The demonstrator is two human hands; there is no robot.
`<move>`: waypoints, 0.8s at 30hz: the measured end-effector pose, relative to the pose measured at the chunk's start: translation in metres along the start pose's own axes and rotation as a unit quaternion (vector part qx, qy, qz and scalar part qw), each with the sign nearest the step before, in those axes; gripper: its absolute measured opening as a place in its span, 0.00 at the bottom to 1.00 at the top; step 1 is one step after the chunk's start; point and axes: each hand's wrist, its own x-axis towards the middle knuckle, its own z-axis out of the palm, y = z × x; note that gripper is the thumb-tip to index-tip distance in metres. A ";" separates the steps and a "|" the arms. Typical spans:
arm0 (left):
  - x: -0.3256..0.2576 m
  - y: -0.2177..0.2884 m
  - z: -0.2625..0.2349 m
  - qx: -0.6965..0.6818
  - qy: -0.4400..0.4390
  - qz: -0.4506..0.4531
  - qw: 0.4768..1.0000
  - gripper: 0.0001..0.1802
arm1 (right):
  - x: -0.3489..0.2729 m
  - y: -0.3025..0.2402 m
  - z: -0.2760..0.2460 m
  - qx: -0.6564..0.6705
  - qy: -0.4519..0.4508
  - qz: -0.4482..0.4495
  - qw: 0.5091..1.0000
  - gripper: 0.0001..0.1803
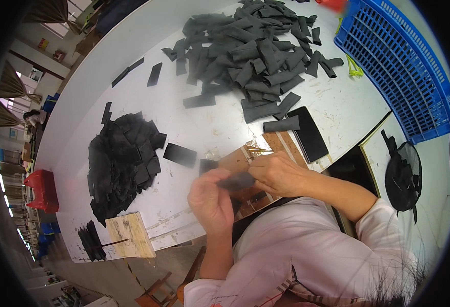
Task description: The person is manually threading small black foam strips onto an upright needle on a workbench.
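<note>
Both of my hands hold one small black fabric piece (238,180) just above the near edge of the white table (133,97). My left hand (209,199) pinches its left end and my right hand (279,174) grips its right end. Under the hands lies a wooden board (281,142). A flat black rectangle (180,154) lies on the table just left of my hands. Further left sits a heap of flat black pieces (122,163). A large pile of folded black strips (250,51) covers the far side of the table.
A blue plastic crate (399,66) stands at the right. A dark flat pad (309,133) lies by the board. A wooden block (130,235) with a thin stick sits at the near left corner. A round black fan (404,176) stands at my right.
</note>
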 end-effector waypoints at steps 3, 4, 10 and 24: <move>0.000 -0.001 -0.001 0.052 -0.036 0.038 0.997 0.08 | -0.002 -0.002 0.000 0.017 0.005 -0.001 1.000 0.10; 0.002 -0.001 -0.001 0.080 -0.031 0.049 0.995 0.07 | 0.000 -0.002 0.001 0.027 -0.032 0.018 0.999 0.10; 0.067 -0.049 -0.100 0.490 0.283 0.117 0.816 0.18 | 0.063 0.012 -0.079 0.313 0.032 0.156 0.936 0.24; 0.063 0.012 -0.086 0.396 0.079 -0.004 0.915 0.06 | -0.001 -0.046 0.020 0.148 -0.113 0.179 0.966 0.16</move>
